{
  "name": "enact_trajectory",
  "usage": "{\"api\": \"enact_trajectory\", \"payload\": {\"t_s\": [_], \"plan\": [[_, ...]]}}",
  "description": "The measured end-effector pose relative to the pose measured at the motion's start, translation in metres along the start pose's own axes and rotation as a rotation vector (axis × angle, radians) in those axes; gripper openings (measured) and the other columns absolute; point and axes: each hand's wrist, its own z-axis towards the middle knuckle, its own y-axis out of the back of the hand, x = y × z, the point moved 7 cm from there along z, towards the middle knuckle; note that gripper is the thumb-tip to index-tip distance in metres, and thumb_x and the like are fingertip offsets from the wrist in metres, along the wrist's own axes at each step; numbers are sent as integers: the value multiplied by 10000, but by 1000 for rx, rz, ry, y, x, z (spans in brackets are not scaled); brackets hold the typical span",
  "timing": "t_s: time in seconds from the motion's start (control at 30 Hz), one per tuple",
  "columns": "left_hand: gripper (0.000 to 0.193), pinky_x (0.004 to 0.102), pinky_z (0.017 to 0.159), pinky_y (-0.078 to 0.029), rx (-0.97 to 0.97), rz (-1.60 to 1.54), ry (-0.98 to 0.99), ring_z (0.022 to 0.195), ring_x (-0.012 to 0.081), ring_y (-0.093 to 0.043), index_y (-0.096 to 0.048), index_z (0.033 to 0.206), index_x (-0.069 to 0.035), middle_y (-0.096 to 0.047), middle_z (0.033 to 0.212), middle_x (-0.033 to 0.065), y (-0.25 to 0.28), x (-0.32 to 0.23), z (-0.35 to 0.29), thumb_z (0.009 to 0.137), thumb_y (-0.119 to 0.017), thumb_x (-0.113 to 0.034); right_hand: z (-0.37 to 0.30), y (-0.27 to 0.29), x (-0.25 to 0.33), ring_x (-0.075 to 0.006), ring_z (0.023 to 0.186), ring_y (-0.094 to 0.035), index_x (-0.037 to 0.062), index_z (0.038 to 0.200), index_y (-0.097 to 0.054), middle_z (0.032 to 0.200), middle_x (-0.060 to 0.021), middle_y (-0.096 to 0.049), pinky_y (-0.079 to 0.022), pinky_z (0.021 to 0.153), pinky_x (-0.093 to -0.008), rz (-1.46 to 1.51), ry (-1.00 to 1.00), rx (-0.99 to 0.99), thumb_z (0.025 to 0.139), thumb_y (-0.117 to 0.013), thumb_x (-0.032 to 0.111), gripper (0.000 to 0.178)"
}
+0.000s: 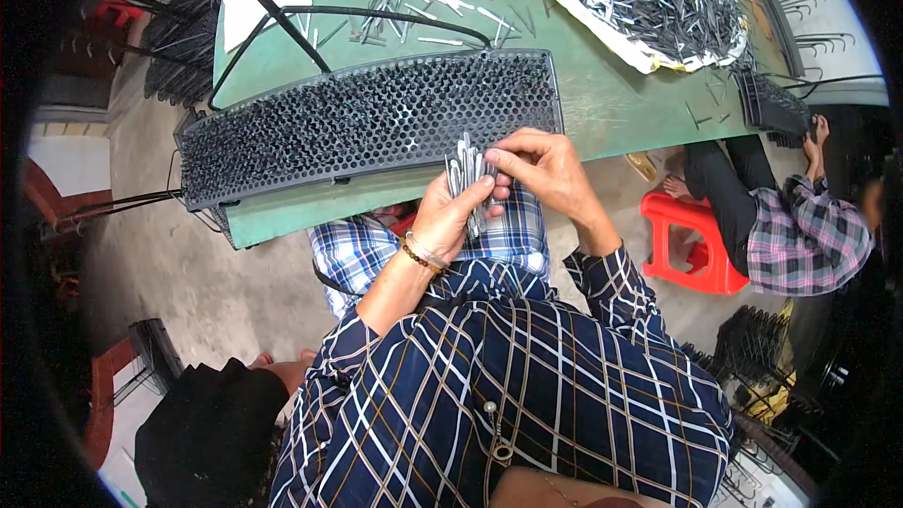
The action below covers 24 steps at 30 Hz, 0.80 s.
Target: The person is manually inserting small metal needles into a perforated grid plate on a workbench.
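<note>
My left hand (445,216) is closed round a bundle of thin metal strips (467,169), silvery and dark, their ends fanning upward. The fingertips of my right hand (546,169) pinch at the bundle's right side; whether a single strip is between them is too small to tell. Just beyond both hands lies a long black perforated tray (508,85) with rows of round holes. Its left and middle parts are filled with dark upright pieces, while the right part shows bare holes.
Black rods (282,14) rise over the tray. On the green table (611,113) lie loose strips (451,2) and a white sheet (268,0). A white sack (602,23) heaped with strips stands at the far right. Another person (790,226) works at the right, near a red stool (682,235).
</note>
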Motion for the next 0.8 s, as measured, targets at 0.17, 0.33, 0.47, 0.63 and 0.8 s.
{"api": "enact_trajectory", "payload": {"t_s": [0.17, 0.33, 0.47, 0.63, 0.8], "plan": [[239, 297, 688, -559, -21, 18, 26, 865, 172, -637, -544, 1113, -23, -640, 977, 90, -4, 0, 0, 893, -577, -111, -4, 1, -7, -42, 598, -527, -14, 891, -690, 770, -6, -630, -409, 510, -175, 207, -73, -30, 845, -662, 139, 163], [210, 306, 687, -566, -87, 24, 43, 858, 204, -645, -534, 1076, -8, -635, 971, 117, 7, 5, 1, 898, -566, -113, -3, 12, -10, -29, 548, -509, -2, 926, -688, 773, -18, -654, -405, 476, -171, 272, -115, -76, 844, -657, 126, 156], [217, 312, 688, -565, -120, 4, 39, 862, 222, -645, -520, 1065, 9, -621, 972, 134, 9, 6, 0, 897, -566, -120, 1, 58, 22, -53, 579, -541, -8, 939, -682, 837, -44, -662, -443, 512, -183, 96, 108, -318, 857, -631, 96, 142], [240, 331, 704, -564, -103, 37, 72, 872, 230, -641, -513, 1074, 12, -610, 966, 131, 2, 11, 0, 891, -577, -128, 16, 89, 44, -88, 637, -586, -32, 934, -672, 858, -66, -657, -481, 569, -200, -192, 336, -421, 857, -614, 54, 129], [250, 336, 714, -564, -87, 3, 89, 886, 236, -637, -509, 1083, 14, -609, 975, 138, 5, 11, -1, 889, -579, -127, 30, 81, 35, -117, 676, -620, -37, 930, -669, 877, -86, -650, -502, 601, -222, -227, 399, -324, 848, -619, 47, 128]]}}
